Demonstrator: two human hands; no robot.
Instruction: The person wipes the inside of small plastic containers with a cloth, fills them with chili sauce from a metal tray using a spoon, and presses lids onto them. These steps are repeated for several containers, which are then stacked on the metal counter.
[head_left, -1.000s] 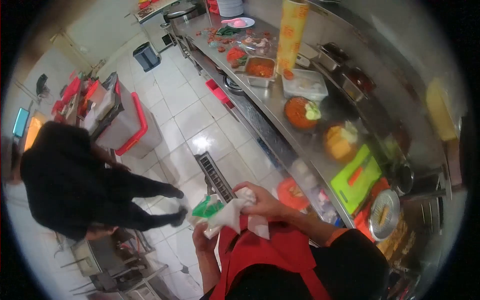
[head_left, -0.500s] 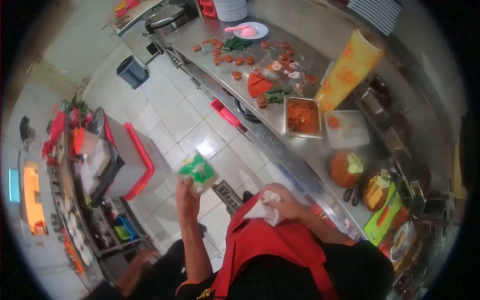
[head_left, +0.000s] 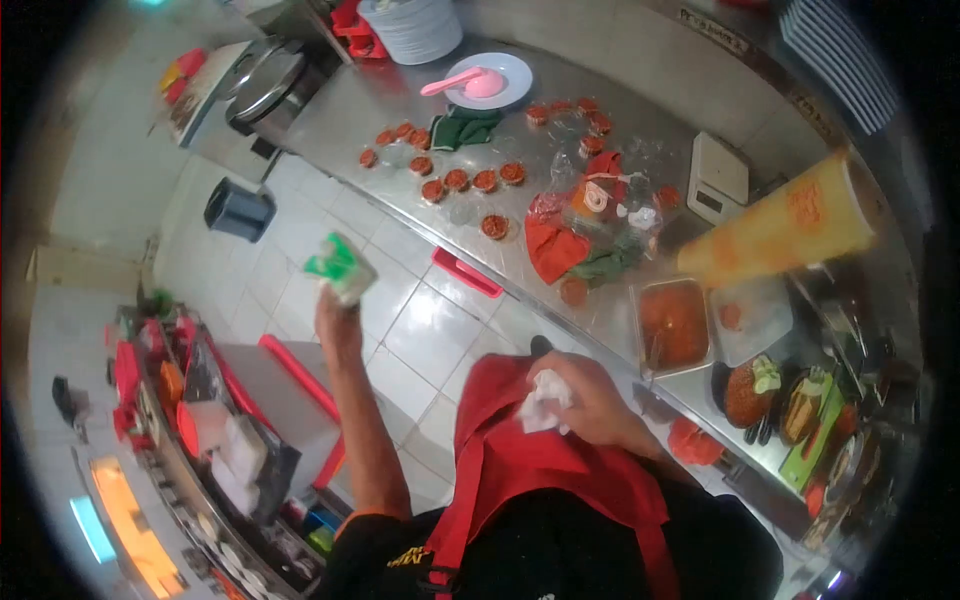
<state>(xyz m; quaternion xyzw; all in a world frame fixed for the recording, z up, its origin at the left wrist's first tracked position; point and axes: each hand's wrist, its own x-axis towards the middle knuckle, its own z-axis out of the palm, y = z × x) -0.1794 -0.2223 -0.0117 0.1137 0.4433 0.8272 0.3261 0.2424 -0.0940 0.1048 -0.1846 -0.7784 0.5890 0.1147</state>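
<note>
My left hand (head_left: 336,322), stretched out over the tiled floor, grips a green-and-white packet (head_left: 342,270); the packet is blurred and its print cannot be read. Close to my red apron (head_left: 560,475), my right hand (head_left: 597,402) is closed around a crumpled white tissue (head_left: 545,402). On the steel counter (head_left: 390,215) to the right stand several small cups of red sauce (head_left: 484,181). A red cloth (head_left: 553,240) and clear plastic bags lie beside them.
A metal pan of red sauce (head_left: 675,322) sits near a yellow patterned cylinder (head_left: 785,225) and a white scale (head_left: 718,178). Farther back are a plate (head_left: 515,75) with a pink scoop (head_left: 484,83) and stacked plates (head_left: 415,30). A grey bin (head_left: 238,208) stands on the floor.
The view has turned and come nearer the counter's far part. My left hand has moved the packet up and left. The tissue looks more bunched. A blurred hand at lower left has gone from view.
</note>
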